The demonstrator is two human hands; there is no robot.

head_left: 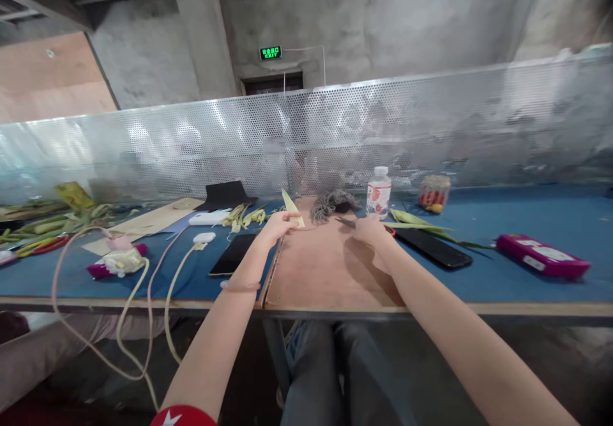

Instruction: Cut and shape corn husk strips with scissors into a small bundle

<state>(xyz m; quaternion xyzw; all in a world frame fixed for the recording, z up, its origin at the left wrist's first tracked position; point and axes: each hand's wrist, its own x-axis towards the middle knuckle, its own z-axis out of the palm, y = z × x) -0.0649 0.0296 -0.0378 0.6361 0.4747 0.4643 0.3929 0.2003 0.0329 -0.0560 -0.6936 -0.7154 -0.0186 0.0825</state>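
My red cuff with a white star [184, 416] sat lowest, below the flat brown wooden board [325, 266] on the blue table [527, 266]. At the board's far left edge my left hand [276, 227] pinched a pale yellow-green leaf strip [292, 209], fingers closed on it. At the board's far right, my right hand [371, 229] gripped red-handled scissors [352, 223], blades pointing left. Beyond the board lay a grey tangle of twine [329, 204].

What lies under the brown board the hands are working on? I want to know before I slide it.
The brown board lies on the blue table, its near edge level with the table's edge. Nothing sticks out from beneath it; whatever it covers cannot be seen.
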